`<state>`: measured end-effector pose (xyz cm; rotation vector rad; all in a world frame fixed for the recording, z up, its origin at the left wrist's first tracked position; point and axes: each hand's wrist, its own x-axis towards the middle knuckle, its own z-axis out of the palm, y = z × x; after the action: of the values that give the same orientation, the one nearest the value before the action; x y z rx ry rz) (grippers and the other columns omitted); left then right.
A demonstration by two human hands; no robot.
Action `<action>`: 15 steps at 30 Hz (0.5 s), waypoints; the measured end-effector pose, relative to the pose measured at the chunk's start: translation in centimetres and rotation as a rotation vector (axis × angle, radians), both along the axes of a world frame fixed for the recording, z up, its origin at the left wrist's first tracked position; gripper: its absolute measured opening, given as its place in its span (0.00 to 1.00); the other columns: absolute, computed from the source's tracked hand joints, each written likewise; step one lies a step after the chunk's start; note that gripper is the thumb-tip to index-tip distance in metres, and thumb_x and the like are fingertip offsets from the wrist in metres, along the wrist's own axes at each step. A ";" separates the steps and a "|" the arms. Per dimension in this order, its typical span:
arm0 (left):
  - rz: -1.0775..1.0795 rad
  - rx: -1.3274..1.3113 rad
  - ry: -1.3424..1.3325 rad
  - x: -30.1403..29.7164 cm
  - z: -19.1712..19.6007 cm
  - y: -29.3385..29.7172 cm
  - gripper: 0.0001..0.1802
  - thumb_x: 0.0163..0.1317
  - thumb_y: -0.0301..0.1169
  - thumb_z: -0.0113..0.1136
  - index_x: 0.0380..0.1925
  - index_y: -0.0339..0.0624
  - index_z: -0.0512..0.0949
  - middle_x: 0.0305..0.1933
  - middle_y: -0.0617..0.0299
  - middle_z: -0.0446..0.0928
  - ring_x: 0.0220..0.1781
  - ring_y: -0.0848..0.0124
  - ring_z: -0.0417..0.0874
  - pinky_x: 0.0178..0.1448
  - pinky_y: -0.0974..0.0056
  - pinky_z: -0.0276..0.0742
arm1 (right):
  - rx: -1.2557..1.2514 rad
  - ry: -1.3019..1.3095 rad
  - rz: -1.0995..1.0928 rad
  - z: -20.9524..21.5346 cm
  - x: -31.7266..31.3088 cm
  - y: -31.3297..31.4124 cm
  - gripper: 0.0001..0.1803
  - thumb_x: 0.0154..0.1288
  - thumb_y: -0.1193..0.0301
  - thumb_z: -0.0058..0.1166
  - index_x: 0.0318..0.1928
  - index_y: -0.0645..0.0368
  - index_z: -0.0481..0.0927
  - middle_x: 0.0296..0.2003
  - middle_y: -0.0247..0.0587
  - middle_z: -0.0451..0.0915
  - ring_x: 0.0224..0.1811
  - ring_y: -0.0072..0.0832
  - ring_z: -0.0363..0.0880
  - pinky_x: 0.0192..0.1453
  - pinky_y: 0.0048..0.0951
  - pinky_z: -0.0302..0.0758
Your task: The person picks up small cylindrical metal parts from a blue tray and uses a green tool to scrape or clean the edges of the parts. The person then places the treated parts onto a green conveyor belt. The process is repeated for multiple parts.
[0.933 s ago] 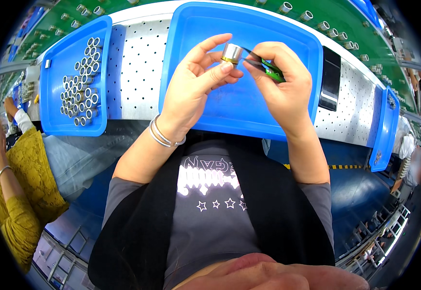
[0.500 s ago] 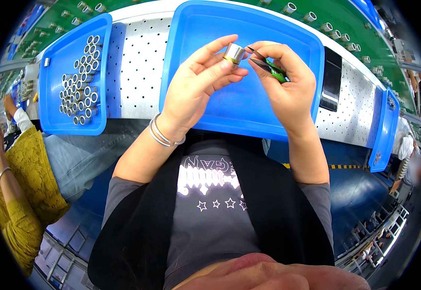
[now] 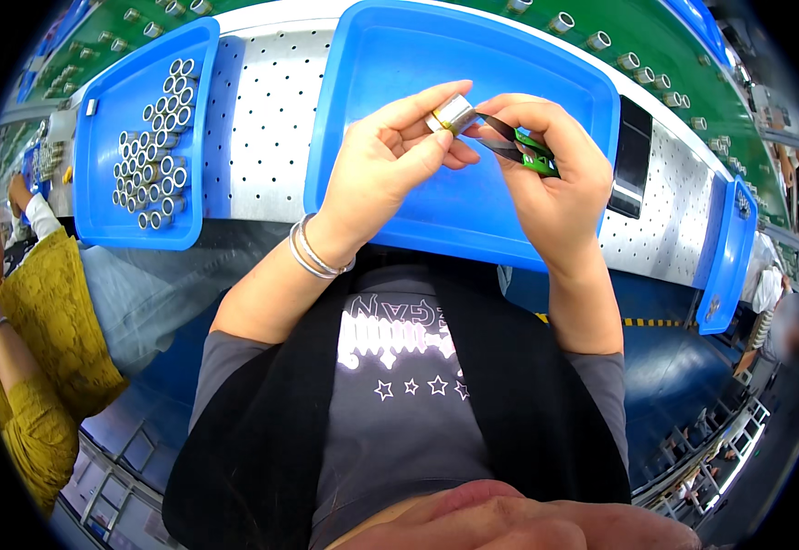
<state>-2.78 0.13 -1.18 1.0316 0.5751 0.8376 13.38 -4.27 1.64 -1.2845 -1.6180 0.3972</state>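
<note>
Above the large blue tray (image 3: 473, 240), my left hand (image 3: 377, 160) pinches a short silver metal sleeve (image 3: 458, 112) with a yellowish band at one end. The sleeve lies tilted, its banded end toward my left fingers. My right hand (image 3: 560, 174) is closed on small scissors with green handles (image 3: 535, 156) and dark blades. The blades are parted and their tips point left. The upper blade tip is at the sleeve's right end; whether it touches or enters the sleeve I cannot tell.
Many similar sleeves stand in a blue tray (image 3: 97, 215) at the left. A perforated metal worktop (image 3: 271, 128) lies between the trays. More sleeves sit on the green belt (image 3: 583, 14) beyond. A black flat object (image 3: 631, 156) lies right of the tray. A co-worker's yellow sleeve (image 3: 42, 440) shows at left.
The sleeve has turned from nearly upright to lying tilted toward the right. The scissors have shifted slightly right and down, with one blade tip now at the sleeve's end.
</note>
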 end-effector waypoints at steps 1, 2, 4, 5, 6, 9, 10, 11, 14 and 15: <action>-0.006 0.013 0.008 0.0 0.0 0.0 0.22 0.63 0.23 0.50 0.59 0.33 0.67 0.44 0.52 0.78 0.42 0.69 0.82 0.49 0.68 0.78 | 0.001 -0.016 0.000 0.2 0.1 -0.1 0.15 0.42 0.87 0.53 0.34 0.62 0.78 0.34 0.41 0.81 0.35 0.32 0.82 0.37 0.26 0.77; -0.014 0.027 0.015 0.0 0.1 0.0 0.22 0.63 0.23 0.49 0.58 0.33 0.67 0.43 0.52 0.78 0.42 0.68 0.82 0.49 0.67 0.78 | 0.007 -0.019 -0.005 0.3 0.2 -0.1 0.12 0.46 0.86 0.54 0.34 0.63 0.77 0.35 0.42 0.81 0.34 0.28 0.80 0.37 0.23 0.76; -0.028 0.036 0.030 -0.1 0.1 0.0 0.22 0.62 0.23 0.49 0.58 0.34 0.67 0.43 0.51 0.78 0.42 0.68 0.82 0.49 0.67 0.78 | 0.020 -0.024 -0.016 0.5 0.3 -0.1 0.08 0.53 0.86 0.57 0.34 0.66 0.77 0.35 0.43 0.81 0.34 0.20 0.78 0.37 0.16 0.73; -0.035 0.032 0.036 -0.1 0.2 0.0 0.22 0.62 0.22 0.49 0.58 0.34 0.67 0.43 0.51 0.78 0.42 0.68 0.82 0.48 0.67 0.78 | 0.024 0.003 -0.029 0.4 0.5 -0.1 0.09 0.50 0.86 0.57 0.34 0.65 0.77 0.35 0.42 0.81 0.34 0.23 0.79 0.37 0.18 0.74; -0.043 0.029 0.043 -0.1 0.2 0.0 0.22 0.62 0.22 0.49 0.58 0.34 0.68 0.43 0.51 0.78 0.42 0.68 0.82 0.48 0.67 0.78 | 0.028 0.029 -0.042 0.3 0.8 0.0 0.11 0.48 0.86 0.56 0.35 0.64 0.78 0.34 0.42 0.81 0.34 0.26 0.79 0.37 0.21 0.75; -0.062 0.020 0.050 -0.1 0.4 0.1 0.22 0.64 0.24 0.50 0.58 0.33 0.67 0.44 0.50 0.78 0.43 0.67 0.82 0.48 0.67 0.78 | 0.058 0.028 -0.087 -0.3 1.5 0.6 0.12 0.48 0.83 0.58 0.36 0.63 0.78 0.34 0.41 0.80 0.33 0.28 0.79 0.37 0.22 0.75; -0.048 0.017 0.044 -0.1 0.5 0.1 0.23 0.64 0.27 0.50 0.59 0.34 0.66 0.46 0.49 0.77 0.43 0.67 0.82 0.49 0.68 0.78 | 0.072 0.014 -0.102 -0.4 1.7 0.6 0.12 0.49 0.82 0.59 0.37 0.63 0.78 0.34 0.41 0.80 0.33 0.27 0.79 0.37 0.21 0.74; -0.034 0.013 0.039 -0.1 0.5 0.1 0.24 0.65 0.29 0.50 0.60 0.34 0.65 0.47 0.48 0.77 0.44 0.67 0.82 0.50 0.68 0.77 | 0.012 0.098 -0.153 0.3 1.1 0.4 0.11 0.53 0.79 0.61 0.39 0.63 0.78 0.34 0.40 0.79 0.33 0.25 0.77 0.37 0.20 0.73; 0.003 -0.006 0.022 -0.2 0.5 0.2 0.26 0.65 0.31 0.51 0.62 0.34 0.63 0.50 0.48 0.75 0.46 0.67 0.82 0.52 0.68 0.76 | 0.109 0.154 -0.149 0.2 1.3 0.4 0.13 0.55 0.75 0.62 0.41 0.63 0.78 0.34 0.39 0.79 0.33 0.22 0.76 0.37 0.20 0.73; 0.016 -0.014 0.017 -0.2 0.5 0.3 0.26 0.65 0.31 0.51 0.62 0.35 0.62 0.51 0.48 0.75 0.47 0.67 0.81 0.53 0.67 0.76 | 0.078 0.149 -0.128 0.4 1.3 0.0 0.13 0.53 0.75 0.63 0.41 0.62 0.79 0.33 0.39 0.80 0.30 0.23 0.76 0.35 0.20 0.73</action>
<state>-2.98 0.38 -0.68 1.0235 0.6030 0.8388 14.63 -4.30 2.08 -1.2615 -1.4051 0.3388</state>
